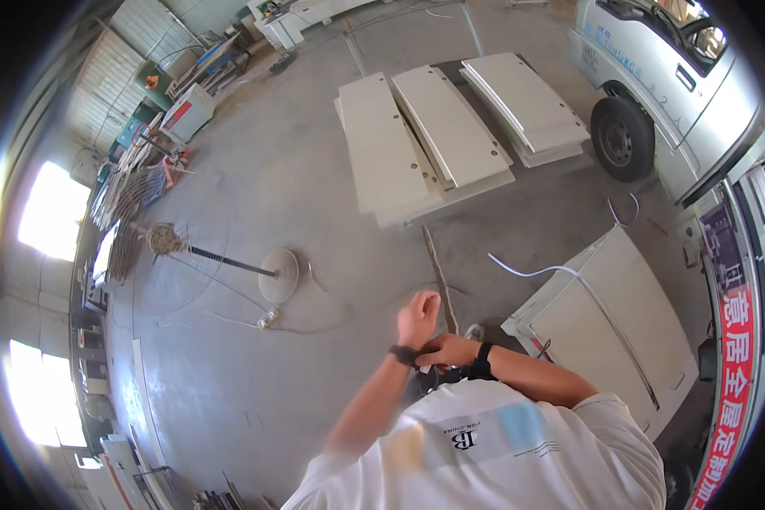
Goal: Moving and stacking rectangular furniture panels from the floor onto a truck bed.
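My left hand [418, 318] is raised in front of my chest, its fingers curled in with nothing visible in them. Around that wrist goes a black wristband [404, 354]. My right hand [448, 350] reaches across to it, the fingers closed at the band's edge; the fingertips are partly hidden. A second black band [482, 360] sits on my right wrist. Below the hands is my white printed T-shirt [501, 442].
Ahead, pale panels [450, 127] lie in stacks beside a white truck [680, 93]. To the right is a large pale board [620, 323] with a white strip [535, 272] across it. A pedestal fan [229, 259] and its cable lie on the left floor.
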A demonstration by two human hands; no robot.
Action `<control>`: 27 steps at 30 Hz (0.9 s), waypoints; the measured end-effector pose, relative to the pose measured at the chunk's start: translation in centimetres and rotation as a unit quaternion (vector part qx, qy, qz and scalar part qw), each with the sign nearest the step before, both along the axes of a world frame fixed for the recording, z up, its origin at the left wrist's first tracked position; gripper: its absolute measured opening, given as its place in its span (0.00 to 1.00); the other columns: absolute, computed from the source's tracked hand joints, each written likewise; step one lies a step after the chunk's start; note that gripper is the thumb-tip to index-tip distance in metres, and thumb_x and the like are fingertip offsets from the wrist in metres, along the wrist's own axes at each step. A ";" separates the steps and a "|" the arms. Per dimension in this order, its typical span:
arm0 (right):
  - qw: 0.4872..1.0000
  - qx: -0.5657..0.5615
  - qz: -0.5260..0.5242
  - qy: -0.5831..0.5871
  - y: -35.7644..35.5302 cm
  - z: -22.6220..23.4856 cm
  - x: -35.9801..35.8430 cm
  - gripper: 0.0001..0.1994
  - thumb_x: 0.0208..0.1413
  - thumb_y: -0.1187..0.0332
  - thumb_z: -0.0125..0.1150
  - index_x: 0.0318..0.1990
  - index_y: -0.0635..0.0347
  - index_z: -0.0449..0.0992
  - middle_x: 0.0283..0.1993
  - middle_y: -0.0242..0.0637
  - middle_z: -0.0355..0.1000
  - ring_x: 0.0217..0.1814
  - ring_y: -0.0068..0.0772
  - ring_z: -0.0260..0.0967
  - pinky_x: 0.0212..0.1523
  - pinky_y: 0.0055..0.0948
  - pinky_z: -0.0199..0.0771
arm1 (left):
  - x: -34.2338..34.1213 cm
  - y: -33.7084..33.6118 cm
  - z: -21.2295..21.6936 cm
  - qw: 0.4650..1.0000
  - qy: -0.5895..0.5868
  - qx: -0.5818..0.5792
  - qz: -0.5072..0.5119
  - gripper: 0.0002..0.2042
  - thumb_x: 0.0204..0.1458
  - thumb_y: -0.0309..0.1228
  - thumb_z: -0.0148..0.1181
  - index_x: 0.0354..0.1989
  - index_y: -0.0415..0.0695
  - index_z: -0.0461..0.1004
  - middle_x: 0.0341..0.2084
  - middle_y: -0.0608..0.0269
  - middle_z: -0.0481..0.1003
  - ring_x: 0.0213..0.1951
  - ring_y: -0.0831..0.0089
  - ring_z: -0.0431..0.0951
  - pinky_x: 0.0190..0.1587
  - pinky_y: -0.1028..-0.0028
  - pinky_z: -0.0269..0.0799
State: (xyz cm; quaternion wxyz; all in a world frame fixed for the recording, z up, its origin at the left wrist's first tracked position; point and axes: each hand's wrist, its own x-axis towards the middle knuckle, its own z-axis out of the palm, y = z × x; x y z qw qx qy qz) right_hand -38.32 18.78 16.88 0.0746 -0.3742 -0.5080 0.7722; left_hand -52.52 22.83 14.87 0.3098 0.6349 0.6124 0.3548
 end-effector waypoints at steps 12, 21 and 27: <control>0.983 -0.080 -0.155 -0.064 14.4 -3.9 -0.4 0.24 0.60 0.44 0.59 0.44 0.57 0.82 0.33 0.32 0.79 0.31 0.25 0.74 0.35 0.26 0.73 | -4.1 20.7 -17.0 0.828 -0.475 -0.285 0.084 0.06 0.63 0.32 0.56 0.33 0.46 0.70 0.20 0.69 0.65 0.23 0.77 0.65 0.27 0.74 0.64; 0.804 -0.043 -0.454 -0.383 9.3 -7.3 4.9 0.19 0.60 0.47 0.56 0.38 0.53 0.81 0.36 0.38 0.80 0.39 0.41 0.78 0.44 0.37 0.73 | -22.5 48.6 -36.8 0.487 0.810 -0.099 -0.311 0.25 0.67 0.52 0.41 0.53 0.45 0.75 0.49 0.62 0.77 0.41 0.72 0.78 0.34 0.69 0.70; 0.786 -0.152 -0.410 -0.437 4.7 -10.6 1.5 0.21 0.59 0.47 0.53 0.42 0.54 0.82 0.44 0.44 0.80 0.48 0.48 0.76 0.50 0.43 0.72 | -20.4 55.9 -39.3 0.715 0.677 -0.107 -0.139 0.28 0.64 0.57 0.42 0.51 0.45 0.75 0.44 0.62 0.77 0.35 0.72 0.73 0.30 0.70 0.65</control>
